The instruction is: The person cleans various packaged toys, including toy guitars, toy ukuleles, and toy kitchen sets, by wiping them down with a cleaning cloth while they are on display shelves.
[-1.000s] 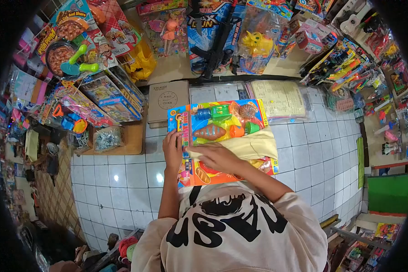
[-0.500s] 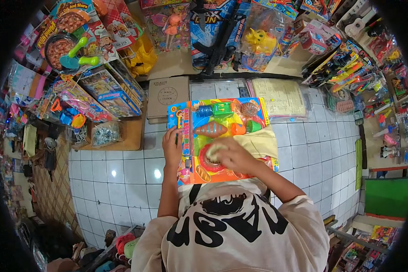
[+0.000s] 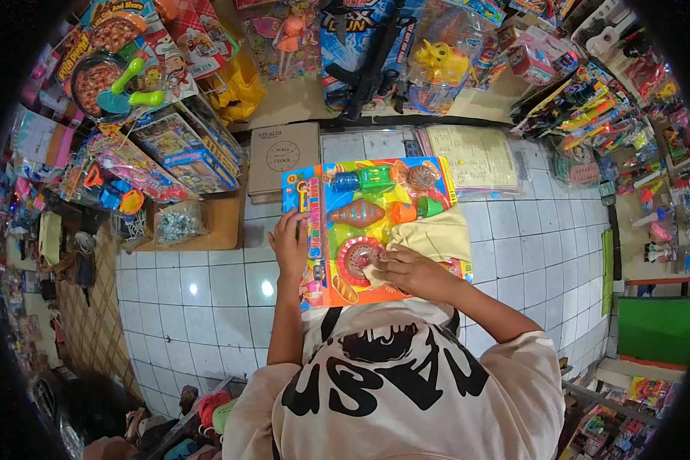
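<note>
i am seeing the colourful toy-food blister pack [image 3: 376, 201] lying on the white tiled surface [image 3: 207, 285]; left hand [image 3: 290, 244] fingers resting open on its edge, right hand [image 3: 411, 270] fingers gripping a pale yellow cloth [image 3: 438, 238].

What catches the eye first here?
A bright toy food pack lies on the white tiled surface at centre, the left hand on its left edge, the right hand pressing a yellow cloth onto it. Behind it, packaged toys crowd the back, a black toy gun among them.

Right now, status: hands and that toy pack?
Left hand flat on left edge of toy pack. Right hand pressing yellow cloth onto it. Cardboard box at its far-left corner.
</note>
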Available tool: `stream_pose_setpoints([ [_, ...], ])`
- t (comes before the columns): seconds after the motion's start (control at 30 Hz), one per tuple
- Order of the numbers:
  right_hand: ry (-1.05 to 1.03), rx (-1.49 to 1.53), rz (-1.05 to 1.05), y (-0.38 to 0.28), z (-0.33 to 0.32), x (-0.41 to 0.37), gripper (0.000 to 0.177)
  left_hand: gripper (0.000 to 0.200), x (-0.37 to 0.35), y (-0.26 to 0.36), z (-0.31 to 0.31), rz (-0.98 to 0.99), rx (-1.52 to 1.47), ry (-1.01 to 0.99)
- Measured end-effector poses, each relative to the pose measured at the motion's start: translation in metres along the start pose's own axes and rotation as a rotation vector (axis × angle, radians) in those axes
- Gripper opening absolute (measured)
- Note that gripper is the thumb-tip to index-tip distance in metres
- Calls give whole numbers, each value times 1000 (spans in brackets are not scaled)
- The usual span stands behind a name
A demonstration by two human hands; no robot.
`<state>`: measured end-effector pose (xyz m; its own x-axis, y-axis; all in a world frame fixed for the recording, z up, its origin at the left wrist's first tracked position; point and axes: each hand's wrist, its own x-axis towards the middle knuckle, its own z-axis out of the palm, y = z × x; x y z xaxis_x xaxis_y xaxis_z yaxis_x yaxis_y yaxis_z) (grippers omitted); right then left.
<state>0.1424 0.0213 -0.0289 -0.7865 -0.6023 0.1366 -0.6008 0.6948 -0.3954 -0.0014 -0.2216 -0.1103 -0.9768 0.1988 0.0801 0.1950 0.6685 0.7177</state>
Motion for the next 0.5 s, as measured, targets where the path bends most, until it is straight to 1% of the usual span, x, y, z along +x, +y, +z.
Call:
stream_pose_setpoints([
  [0.1,-262,67,-21,2,-35,-11,33,17,1,-4,5,36,-8,17],
  [0.13,-171,86,-17,6,-37,-11,31,17,2,-4,6,39,-16,7],
  [0.23,21,260,187,2,-64,14,31,18,2,-5,5,52,-30,-6],
  [0.27,146,97,189,5,-60,20,29,18,2,-5,4,66,-33,0],
  [0.37,197,-171,319,18,-7,43,26,17,1,-7,4,92,-20,28],
  [0.43,106,-313,378,11,18,51,28,17,2,-6,4,85,-13,33],
  [0.47,58,-383,407,9,25,50,30,17,2,-6,3,72,-13,29],
  [0.5,-4,-383,422,8,19,49,27,17,0,-5,2,54,-15,24],
])
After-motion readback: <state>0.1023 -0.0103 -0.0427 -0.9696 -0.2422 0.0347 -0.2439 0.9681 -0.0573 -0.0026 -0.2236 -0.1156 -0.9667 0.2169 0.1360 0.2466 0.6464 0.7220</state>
